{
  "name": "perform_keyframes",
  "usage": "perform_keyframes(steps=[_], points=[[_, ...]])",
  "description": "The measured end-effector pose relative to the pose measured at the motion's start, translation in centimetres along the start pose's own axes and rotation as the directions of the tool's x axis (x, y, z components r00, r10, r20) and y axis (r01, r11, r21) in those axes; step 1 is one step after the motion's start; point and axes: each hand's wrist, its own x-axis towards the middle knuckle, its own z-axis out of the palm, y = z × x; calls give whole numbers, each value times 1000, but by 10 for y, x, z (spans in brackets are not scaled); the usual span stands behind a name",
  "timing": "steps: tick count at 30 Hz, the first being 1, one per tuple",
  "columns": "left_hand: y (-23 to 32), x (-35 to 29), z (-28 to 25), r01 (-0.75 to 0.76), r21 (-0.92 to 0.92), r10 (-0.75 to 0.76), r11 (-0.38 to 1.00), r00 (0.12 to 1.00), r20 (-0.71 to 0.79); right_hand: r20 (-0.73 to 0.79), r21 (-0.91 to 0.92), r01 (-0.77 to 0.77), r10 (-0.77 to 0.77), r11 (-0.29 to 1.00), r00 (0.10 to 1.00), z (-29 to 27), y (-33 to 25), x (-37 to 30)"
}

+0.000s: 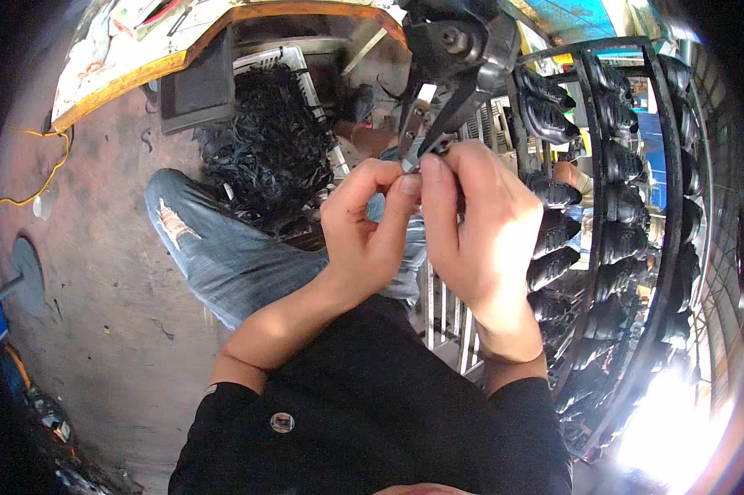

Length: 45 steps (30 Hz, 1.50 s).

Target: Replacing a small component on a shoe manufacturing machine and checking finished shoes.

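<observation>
In front of me, my left hand [370, 216] and my right hand [481, 216] come together under the head of a dark machine [456, 51]. Thumb and forefinger are pinched on each hand, and the fingertips almost meet. Right above them is a small grey metal piece [410, 158] at the machine's lower tip. Whatever the fingers grip is too small and covered to name. A flat metal arm [415, 124] and a black arm of the machine slant down towards my fingertips.
A rack [588, 206] of black shoes [551, 120] stands close on my right. At the left, a white crate [313, 91] overflows with black scraps [265, 144], beside a dark panel [195, 87]. A yellow-edged table [133, 78] lies beyond. A yellow cord [54, 175] crosses the floor.
</observation>
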Motion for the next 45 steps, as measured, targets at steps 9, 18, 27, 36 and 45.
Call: perform_keyframes(steps=[9,18,27,36,45], points=[[-2,-2,9,-33,-16,32,999,998,-54,6,68,20,-20,997,1000,-7,4,1],[-10,-7,10,-57,-65,54,996,997,-51,-41,100,39,-35,994,999,-2,7,-2],[-9,-7,11,-51,-45,49,998,998,-42,-1,-29,63,-63,998,998,-7,8,0],[3,-7,7,-17,79,24,997,997,-78,-63,31,106,-104,994,993,-7,0,-2],[1,-3,14,-23,92,29,995,998,-56,5,117,-20,20,993,1000,-11,7,-3]])
